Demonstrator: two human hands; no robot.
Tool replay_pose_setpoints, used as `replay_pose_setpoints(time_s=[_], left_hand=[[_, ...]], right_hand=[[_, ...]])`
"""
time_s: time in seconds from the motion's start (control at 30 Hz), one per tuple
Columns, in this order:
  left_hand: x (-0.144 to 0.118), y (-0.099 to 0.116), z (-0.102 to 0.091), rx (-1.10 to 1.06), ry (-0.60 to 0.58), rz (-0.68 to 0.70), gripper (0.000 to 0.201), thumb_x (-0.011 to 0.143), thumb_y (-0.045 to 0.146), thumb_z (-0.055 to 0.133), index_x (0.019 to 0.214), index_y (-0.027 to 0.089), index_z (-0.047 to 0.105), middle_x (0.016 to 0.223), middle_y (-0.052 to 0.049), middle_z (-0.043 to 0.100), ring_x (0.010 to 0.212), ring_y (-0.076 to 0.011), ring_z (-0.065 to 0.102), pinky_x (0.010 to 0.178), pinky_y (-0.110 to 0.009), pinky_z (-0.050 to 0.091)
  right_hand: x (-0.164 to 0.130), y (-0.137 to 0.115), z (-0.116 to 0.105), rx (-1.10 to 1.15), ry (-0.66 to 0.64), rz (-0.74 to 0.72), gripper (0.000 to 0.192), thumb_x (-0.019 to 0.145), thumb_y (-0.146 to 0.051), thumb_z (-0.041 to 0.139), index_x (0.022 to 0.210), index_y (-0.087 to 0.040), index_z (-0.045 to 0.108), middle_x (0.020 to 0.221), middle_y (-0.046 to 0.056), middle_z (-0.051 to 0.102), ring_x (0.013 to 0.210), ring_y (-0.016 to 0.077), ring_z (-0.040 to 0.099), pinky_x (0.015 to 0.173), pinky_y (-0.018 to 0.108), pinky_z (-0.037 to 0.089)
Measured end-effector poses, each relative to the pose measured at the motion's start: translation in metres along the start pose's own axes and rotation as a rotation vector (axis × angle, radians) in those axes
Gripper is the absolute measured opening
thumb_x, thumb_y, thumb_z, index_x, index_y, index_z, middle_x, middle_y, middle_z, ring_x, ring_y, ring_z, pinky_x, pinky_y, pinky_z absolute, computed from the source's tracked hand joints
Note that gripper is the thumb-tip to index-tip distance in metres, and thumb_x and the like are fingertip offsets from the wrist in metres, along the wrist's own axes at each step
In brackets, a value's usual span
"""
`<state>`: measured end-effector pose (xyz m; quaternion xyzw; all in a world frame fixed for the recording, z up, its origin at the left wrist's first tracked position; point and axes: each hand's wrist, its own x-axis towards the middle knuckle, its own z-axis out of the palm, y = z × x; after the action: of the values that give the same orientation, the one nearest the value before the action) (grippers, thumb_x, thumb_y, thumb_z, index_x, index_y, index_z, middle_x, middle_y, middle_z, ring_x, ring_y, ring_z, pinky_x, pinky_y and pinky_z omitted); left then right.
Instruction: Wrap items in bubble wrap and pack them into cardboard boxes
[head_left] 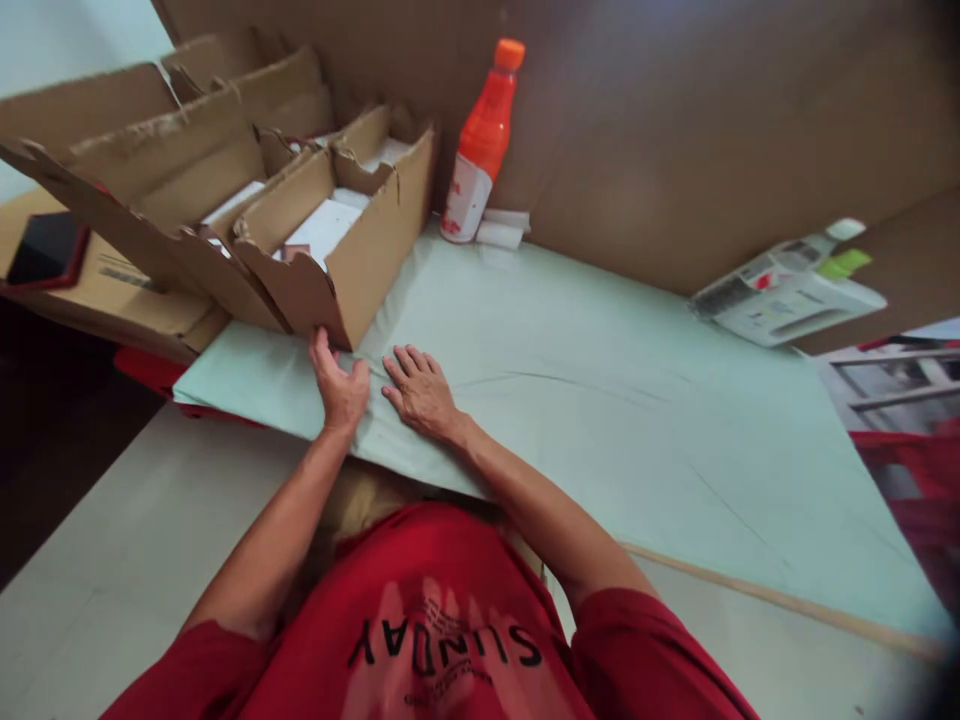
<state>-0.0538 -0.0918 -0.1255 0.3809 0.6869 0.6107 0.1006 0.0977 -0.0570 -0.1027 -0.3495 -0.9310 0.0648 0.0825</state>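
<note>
My left hand (341,392) is at the near end of a cardboard divider box (386,240), its fingertips at the box's lower front edge and its thumb spread away. White pieces (324,228) lie inside that box. Just to the right, my right hand (424,392) rests palm down on the pale green table cover (570,440), fingers spread. Neither hand grips anything. Beneath both hands the cover shows slight wrinkles near the table's front edge.
More cardboard compartments (165,150) stand at the left, beside a dark phone-like object with a red edge (49,250) on a carton (127,290). An orange-capped bottle (480,150) stands by the brown back panel (675,130). Two whitish bottles, one nearer (795,305), are at the right.
</note>
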Motion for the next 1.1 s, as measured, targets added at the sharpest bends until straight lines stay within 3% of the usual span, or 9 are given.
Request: replay_pose_setpoints(time_s=[0.17,0.37,0.67,0.87,1.1], left_hand=[[0.003,-0.002,-0.007,0.086,0.029,0.028,0.077,0.067,0.008,0.054,0.142,0.016,0.039,0.148,-0.018,0.044,0.14,-0.0284,0.044,0.113,-0.043,0.042],[0.006,-0.007,-0.008,0.162,0.044,0.02,0.074,0.066,0.002,0.052,0.138,0.011,0.041,0.137,-0.017,0.048,0.128,-0.0268,0.053,0.112,-0.041,0.043],[0.003,-0.015,-0.012,0.151,-0.057,0.038,0.057,0.073,0.009,0.058,0.129,0.015,0.049,0.129,-0.015,0.055,0.119,-0.0273,0.059,0.109,-0.043,0.045],[-0.004,-0.005,-0.015,0.221,-0.096,0.039,0.036,0.071,0.009,0.055,0.105,0.017,0.061,0.112,-0.012,0.061,0.11,-0.0261,0.062,0.107,-0.042,0.045],[-0.007,0.006,-0.017,0.195,-0.1,0.017,0.026,0.068,0.008,0.053,0.09,0.019,0.062,0.1,-0.008,0.062,0.102,-0.0246,0.062,0.104,-0.041,0.046]], right_hand=[[-0.057,0.008,-0.011,-0.003,-0.042,0.058,0.055,0.105,-0.044,0.045,0.152,-0.016,0.047,0.163,0.015,0.039,0.151,0.0312,0.032,0.12,0.047,0.028],[-0.093,0.021,-0.016,-0.006,-0.009,0.124,0.052,0.105,-0.042,0.044,0.151,-0.017,0.047,0.162,0.014,0.04,0.151,0.0302,0.032,0.12,0.046,0.027],[-0.118,0.029,-0.017,-0.014,0.01,0.191,0.052,0.106,-0.04,0.041,0.151,-0.017,0.046,0.162,0.013,0.04,0.15,0.0303,0.033,0.12,0.046,0.027],[-0.125,0.025,-0.022,-0.054,0.005,0.227,0.05,0.106,-0.038,0.041,0.151,-0.017,0.048,0.162,0.013,0.04,0.15,0.0291,0.034,0.119,0.043,0.028],[-0.127,0.022,-0.021,-0.072,0.036,0.231,0.049,0.105,-0.038,0.041,0.149,-0.018,0.05,0.16,0.012,0.044,0.149,0.0286,0.036,0.118,0.043,0.03]])
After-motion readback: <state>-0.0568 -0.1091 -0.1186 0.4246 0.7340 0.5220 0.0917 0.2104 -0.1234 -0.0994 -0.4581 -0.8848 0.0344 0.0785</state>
